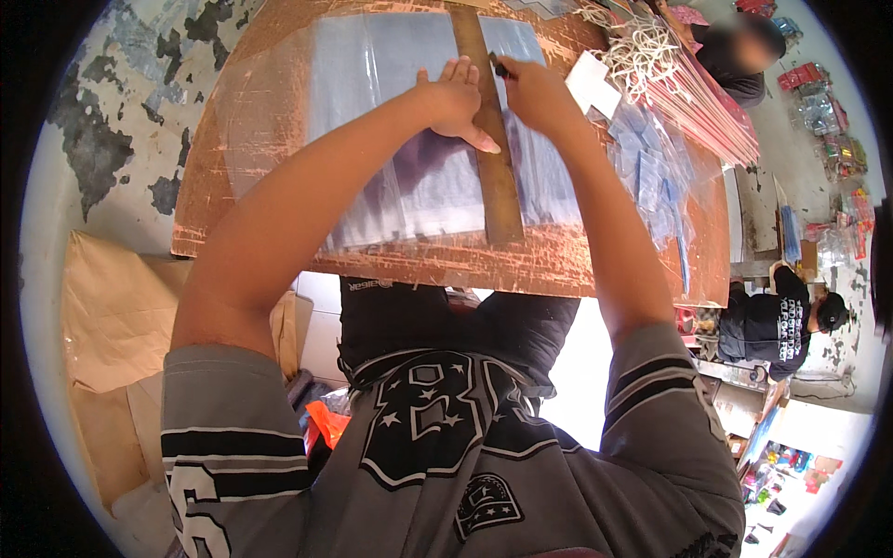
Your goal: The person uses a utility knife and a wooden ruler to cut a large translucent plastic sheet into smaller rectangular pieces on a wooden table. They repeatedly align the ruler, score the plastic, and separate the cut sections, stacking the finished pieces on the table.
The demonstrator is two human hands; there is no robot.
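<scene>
A stack of clear bluish plastic sheet (372,177) lies on the worn brown table. Across it, running from far to near, is a long flat wooden ruler (503,200). My left hand (454,104) presses down on the ruler's left edge, fingers stretched and thumb spread across the wood. Just right of the ruler, my right hand (539,96) is closed round a small dark cutter knife (499,66). Only the knife's dark end shows; its blade is too small to make out.
Cut plastic strips (646,167) lie on the table's right side, beside a white card (593,84). Beyond them are a tangle of white cord (646,56) and a bundle of pink sticks (702,116). Brown paper (121,316) stands at left. Two other people are at right.
</scene>
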